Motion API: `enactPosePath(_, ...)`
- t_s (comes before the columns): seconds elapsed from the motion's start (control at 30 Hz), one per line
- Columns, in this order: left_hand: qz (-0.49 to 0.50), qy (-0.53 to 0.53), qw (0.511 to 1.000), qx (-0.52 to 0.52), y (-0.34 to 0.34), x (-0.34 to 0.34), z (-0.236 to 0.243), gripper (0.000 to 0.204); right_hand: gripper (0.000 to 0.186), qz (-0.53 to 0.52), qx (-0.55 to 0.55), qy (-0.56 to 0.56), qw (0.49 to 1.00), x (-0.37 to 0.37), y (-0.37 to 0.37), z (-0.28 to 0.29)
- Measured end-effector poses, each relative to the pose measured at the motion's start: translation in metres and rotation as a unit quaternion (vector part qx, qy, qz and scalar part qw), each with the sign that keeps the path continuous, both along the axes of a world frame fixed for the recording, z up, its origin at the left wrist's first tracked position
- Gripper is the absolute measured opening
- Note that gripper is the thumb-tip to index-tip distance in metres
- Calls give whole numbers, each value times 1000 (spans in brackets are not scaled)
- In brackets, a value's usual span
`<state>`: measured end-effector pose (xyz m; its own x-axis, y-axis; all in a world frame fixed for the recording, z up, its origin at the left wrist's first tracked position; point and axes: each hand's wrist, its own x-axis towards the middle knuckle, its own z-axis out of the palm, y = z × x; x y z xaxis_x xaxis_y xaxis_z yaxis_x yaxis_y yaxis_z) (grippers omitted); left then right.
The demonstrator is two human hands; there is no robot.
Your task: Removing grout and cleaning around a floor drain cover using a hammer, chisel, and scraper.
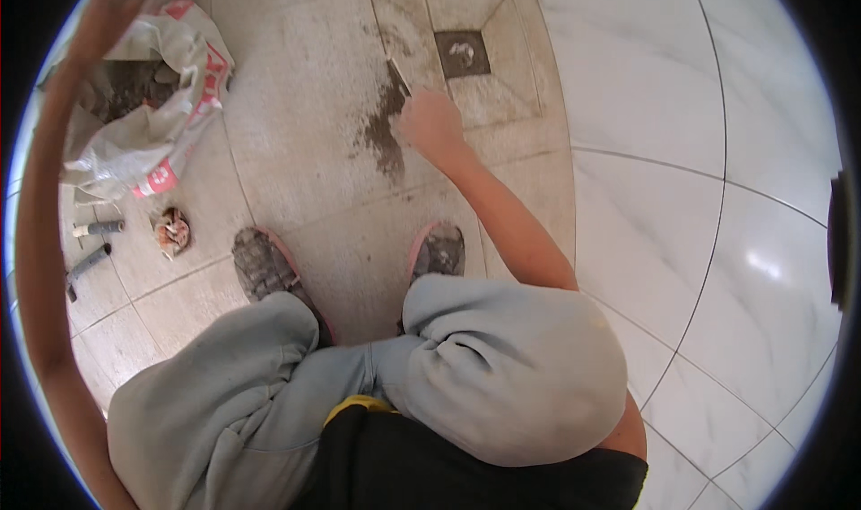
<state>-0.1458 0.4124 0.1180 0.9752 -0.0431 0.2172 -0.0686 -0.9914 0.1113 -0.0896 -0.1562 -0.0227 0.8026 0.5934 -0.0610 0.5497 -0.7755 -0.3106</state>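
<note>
My right hand (432, 126) is closed around a thin, flat, pale-edged tool (400, 77), seen nearly edge-on, so its exact kind does not show. The tool meets the beige floor tiles beside a dark patch of damp-looking grit (386, 133). Just right of it lies a square floor drain (463, 53), framed by angled tile cuts and smeared with pale matter. My left hand (117, 12) is raised at the top left, past a white and red woven sack (193, 106). Its fingers are blurred, so whether they hold anything is unclear.
Dark rubble (139, 88) fills the sack's open mouth. Near it lie a crumpled brown and white scrap (172, 232), a short tube-like piece (99, 228) and a dark-handled tool (88, 272). My dusty shoes (267, 263) stand on the beige tiles. Glossy white wall tiles (646, 214) rise on the right.
</note>
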Motion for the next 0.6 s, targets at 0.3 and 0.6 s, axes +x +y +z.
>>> enactPosePath(0.3, 128, -69, 955, -259, -116, -14, 42, 32, 20, 40, -20, -190, 981, 261, -9, 4)
enactPosePath(0.6, 255, -99, 931, -243, -37, -61, 23, 30, 24, 134, -26, -199, 970, 348, 132, 0)
